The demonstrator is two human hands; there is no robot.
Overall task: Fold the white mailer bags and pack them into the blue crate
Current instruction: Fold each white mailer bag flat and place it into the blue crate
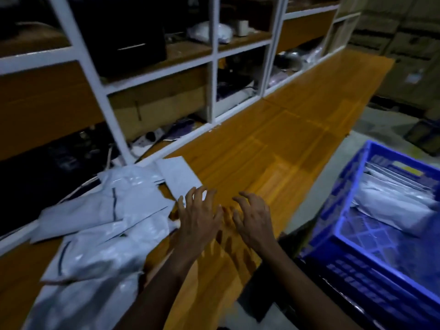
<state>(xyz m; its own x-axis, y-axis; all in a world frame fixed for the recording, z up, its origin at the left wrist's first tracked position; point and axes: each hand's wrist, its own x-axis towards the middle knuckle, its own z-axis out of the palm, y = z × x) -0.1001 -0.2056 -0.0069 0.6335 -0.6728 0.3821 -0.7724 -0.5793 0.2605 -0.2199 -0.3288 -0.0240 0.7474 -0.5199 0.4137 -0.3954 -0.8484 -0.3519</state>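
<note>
Wooden bench (273,144) under heaped white mailer bags (102,225).

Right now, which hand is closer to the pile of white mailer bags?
Left. The left hand is at the right edge of the mailer bag pile, fingers spread; the right hand is beside it over bare table, toward the blue crate.

Both hands are above the orange wooden surface (273,139), fingers spread and holding nothing. The left hand (200,217) is beside a loose pile of white plastic mailer bags (102,222). The right hand (254,220) is alongside it. A blue plastic lattice crate (333,210) at the right contains folded white mailer bags (392,208). A white metal shelving frame (214,55) borders the far edge.
</note>
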